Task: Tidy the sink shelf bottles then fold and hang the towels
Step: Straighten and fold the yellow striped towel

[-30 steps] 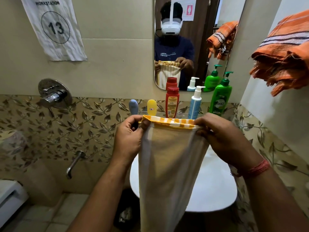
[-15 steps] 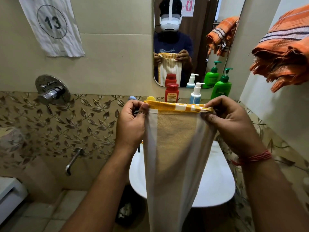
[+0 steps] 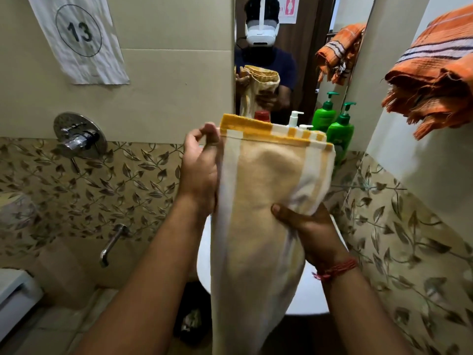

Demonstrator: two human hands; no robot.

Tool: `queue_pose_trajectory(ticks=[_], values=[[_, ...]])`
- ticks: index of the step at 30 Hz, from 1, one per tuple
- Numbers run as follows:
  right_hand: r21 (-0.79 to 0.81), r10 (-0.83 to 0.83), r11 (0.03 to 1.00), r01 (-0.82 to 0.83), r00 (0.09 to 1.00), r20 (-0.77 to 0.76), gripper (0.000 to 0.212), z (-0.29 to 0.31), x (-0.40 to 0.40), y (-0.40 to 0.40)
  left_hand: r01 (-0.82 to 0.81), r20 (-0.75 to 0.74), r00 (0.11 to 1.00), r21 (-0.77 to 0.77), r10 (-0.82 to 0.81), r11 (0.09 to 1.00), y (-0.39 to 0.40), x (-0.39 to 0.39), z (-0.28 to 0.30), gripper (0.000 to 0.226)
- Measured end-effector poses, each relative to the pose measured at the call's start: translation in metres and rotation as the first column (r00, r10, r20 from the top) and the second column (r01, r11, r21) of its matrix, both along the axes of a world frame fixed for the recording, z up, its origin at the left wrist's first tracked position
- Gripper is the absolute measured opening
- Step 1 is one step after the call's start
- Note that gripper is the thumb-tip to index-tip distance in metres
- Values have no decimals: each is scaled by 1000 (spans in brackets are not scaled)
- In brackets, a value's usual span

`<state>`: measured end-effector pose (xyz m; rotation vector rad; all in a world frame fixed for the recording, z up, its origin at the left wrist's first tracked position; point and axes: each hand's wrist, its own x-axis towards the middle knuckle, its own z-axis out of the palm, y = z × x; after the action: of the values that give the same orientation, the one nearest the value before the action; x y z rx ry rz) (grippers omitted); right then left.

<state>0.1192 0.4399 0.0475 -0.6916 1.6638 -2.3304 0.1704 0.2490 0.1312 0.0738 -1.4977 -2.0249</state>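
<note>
While the left hand [image 3: 199, 165] pinches the yellow-striped towel [image 3: 261, 201] top edge, right hand [image 3: 307, 231] fingers grip mid-cloth; folding underway; next, probably lift the lower half.

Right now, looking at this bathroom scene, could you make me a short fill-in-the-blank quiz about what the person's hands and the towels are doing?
1. The yellow-and-white striped towel is held by ____ hands.
2. The right hand grips the towel lower down than the ____ hand.
3. The towel hanging at upper right is mostly ____ in colour.
4. The paper sign shows the number ____.

Missing words: two; left; orange; 13
</note>
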Motion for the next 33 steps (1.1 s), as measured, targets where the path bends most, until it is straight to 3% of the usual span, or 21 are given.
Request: queue_pose_trajectory(ticks=[2,3,6,7,10,13,15,17,19,22,24,27,29,31,33], values=[[-54,25,998,-23,999,33,49,12,-2,1,387,54,918,93,-393,917,-13,12,-24,80],[-62,33,998,-29,997,64,50,19,-3,2,488,99,863,95,-496,868,-14,20,-41,87],[-68,56,997,-48,992,113,41,35,-10,5,574,242,766,157,-595,803,-3,42,-83,102],[-58,58,997,-52,991,118,39,40,-12,6,580,233,766,152,-599,800,0,45,-92,97],[-37,65,997,-61,988,142,48,46,-22,14,447,173,873,94,-457,890,9,44,-91,55],[-151,252,961,-231,958,136,55,26,-25,31,298,115,943,118,-311,947,19,35,-77,38],[-126,350,935,-332,922,165,67,3,-17,43,269,50,959,137,-278,953,23,28,-69,34],[-25,402,914,-404,898,177,55,-16,-6,46,245,3,969,145,-248,958,23,23,-61,37],[37,337,938,-346,929,153,49,-21,-1,38,274,12,961,113,-277,955,16,20,-58,49],[-25,160,987,-158,971,177,51,-7,-6,23,449,120,879,118,-462,885,2,26,-64,62],[-68,136,990,-122,953,269,57,4,-11,20,475,221,838,156,-500,866,-3,35,-73,66],[-210,247,963,-170,871,425,60,6,-15,29,276,332,906,8,-263,961,5,35,-83,33],[-318,372,911,-261,855,363,56,-2,-10,41,81,292,955,-71,-57,994,11,30,-84,42],[-199,372,924,-327,888,270,48,-12,-2,47,9,210,978,-94,11,995,14,25,-81,58],[-9,284,958,-287,940,188,44,-15,3,46,-33,170,984,-165,62,986,15,20,-77,67]])
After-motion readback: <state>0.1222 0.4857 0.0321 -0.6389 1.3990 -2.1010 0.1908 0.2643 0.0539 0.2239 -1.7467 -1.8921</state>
